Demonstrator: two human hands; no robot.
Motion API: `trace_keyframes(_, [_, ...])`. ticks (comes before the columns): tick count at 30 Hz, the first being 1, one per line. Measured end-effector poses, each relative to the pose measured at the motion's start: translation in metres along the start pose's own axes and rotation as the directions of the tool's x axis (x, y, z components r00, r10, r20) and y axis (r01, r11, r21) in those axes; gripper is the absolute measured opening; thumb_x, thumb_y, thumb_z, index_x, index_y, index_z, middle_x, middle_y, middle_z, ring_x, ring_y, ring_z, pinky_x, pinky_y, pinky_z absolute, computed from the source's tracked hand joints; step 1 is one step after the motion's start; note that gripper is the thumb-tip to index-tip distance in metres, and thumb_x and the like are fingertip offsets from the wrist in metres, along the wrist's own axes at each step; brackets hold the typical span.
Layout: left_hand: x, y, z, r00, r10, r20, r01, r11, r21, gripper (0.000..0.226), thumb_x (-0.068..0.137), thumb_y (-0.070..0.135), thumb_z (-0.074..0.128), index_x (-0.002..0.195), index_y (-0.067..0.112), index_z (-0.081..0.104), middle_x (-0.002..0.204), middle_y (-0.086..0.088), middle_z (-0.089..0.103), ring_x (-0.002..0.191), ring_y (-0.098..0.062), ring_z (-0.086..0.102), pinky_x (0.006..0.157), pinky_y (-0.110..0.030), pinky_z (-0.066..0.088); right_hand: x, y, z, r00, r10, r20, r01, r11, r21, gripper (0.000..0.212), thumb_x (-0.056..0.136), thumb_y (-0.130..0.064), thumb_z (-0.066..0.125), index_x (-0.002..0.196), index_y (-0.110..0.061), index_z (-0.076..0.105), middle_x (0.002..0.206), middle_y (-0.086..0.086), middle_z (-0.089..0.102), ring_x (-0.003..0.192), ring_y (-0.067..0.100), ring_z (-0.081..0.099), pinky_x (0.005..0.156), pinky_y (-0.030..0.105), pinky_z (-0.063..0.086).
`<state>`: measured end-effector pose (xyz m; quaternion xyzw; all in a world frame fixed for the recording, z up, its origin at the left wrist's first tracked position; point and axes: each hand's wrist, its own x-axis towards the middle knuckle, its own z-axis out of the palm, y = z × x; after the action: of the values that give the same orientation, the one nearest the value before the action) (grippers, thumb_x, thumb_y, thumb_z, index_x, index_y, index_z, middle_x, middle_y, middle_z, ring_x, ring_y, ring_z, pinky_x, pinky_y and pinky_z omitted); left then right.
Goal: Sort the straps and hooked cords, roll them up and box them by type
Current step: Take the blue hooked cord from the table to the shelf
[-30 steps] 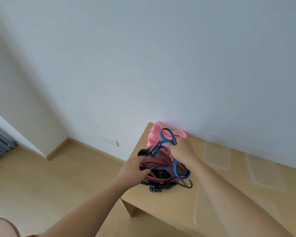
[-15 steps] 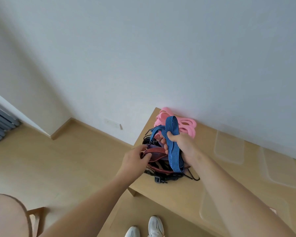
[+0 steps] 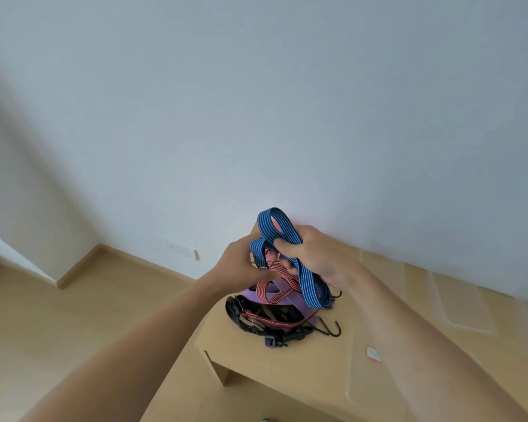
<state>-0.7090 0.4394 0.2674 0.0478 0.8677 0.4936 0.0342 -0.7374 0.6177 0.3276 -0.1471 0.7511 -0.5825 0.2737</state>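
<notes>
above the tangled pile [image 3: 272,318] on the wooden table [image 3: 305,370], the right hand [image 3: 314,257] grips the blue striped cord [image 3: 287,239] while the left hand [image 3: 241,266] pinches its end beside the red striped cord [image 3: 275,287].

Light: soft, even daylight, fairly bright, no harsh hotspots
Wall [image 3: 287,102]: pale grey-blue, shading darker toward the top left corner
Shadows: faint ones under the strap pile [image 3: 275,315] on the table [image 3: 302,370]
Glare: mild sheen on the clear lids [image 3: 457,300], which barely show
Blur: forearms and frame edges smeared, centre reasonably sharp
Distortion: wide-angle lens bends the skirting board [image 3: 77,266]
</notes>
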Motion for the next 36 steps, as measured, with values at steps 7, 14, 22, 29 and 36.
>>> trace_keyframes(7, [0.005,-0.012,0.003,0.993,-0.037,-0.109,0.058,0.979,0.194,0.007,0.085,0.031,0.081,0.089,0.03,0.076,0.077,0.001,0.073,0.08,-0.024,0.065,0.063,-0.028,0.041,-0.027,0.014,0.0,0.983,0.033,-0.183,-0.058,0.99,-0.13,0.017,0.102,-0.011,0.052,0.09,-0.017,0.063,0.073,-0.001,0.066,0.054,0.011,0.05,0.052,0.026,0.044])
trace_keyframes(14, [-0.01,-0.026,0.001,0.991,0.105,-0.08,-0.054,0.874,0.482,0.025,0.096,0.01,0.059,0.112,0.021,0.074,0.098,-0.001,0.075,0.093,-0.03,0.064,0.071,-0.034,0.043,-0.045,0.033,0.015,0.936,0.039,-0.349,-0.185,0.899,-0.398,0.016,0.1,-0.022,0.054,0.087,-0.023,0.064,0.074,-0.01,0.067,0.058,0.005,0.054,0.06,0.023,0.041])
trace_keyframes(22, [-0.018,-0.031,-0.01,0.985,0.126,0.118,-0.169,0.83,0.532,0.055,0.088,-0.01,0.044,0.134,0.016,0.062,0.106,-0.012,0.07,0.098,-0.034,0.061,0.076,-0.036,0.043,-0.057,0.039,0.029,0.928,0.003,-0.373,-0.23,0.792,-0.566,0.022,0.101,-0.024,0.052,0.116,-0.02,0.068,0.092,0.001,0.069,0.087,0.023,0.062,0.078,0.037,0.049])
trace_keyframes(29, [-0.022,-0.046,-0.013,0.978,0.201,-0.062,-0.138,0.836,0.531,0.053,0.075,-0.017,0.052,0.117,0.01,0.071,0.092,-0.012,0.069,0.088,-0.037,0.062,0.065,-0.032,0.036,-0.062,0.046,0.042,0.885,-0.048,-0.464,-0.252,0.788,-0.562,0.023,0.101,-0.023,0.053,0.118,-0.023,0.068,0.095,0.0,0.071,0.09,0.024,0.063,0.079,0.037,0.051])
trace_keyframes(36, [-0.013,-0.004,-0.01,0.928,0.219,-0.3,-0.133,0.95,0.282,0.047,0.081,-0.007,0.064,0.123,0.015,0.07,0.108,-0.007,0.067,0.104,-0.029,0.059,0.084,-0.036,0.047,-0.073,0.001,0.03,0.821,-0.141,-0.552,-0.066,0.939,-0.338,0.023,0.099,-0.019,0.055,0.081,-0.029,0.066,0.06,-0.011,0.062,0.054,-0.001,0.054,0.061,0.026,0.045])
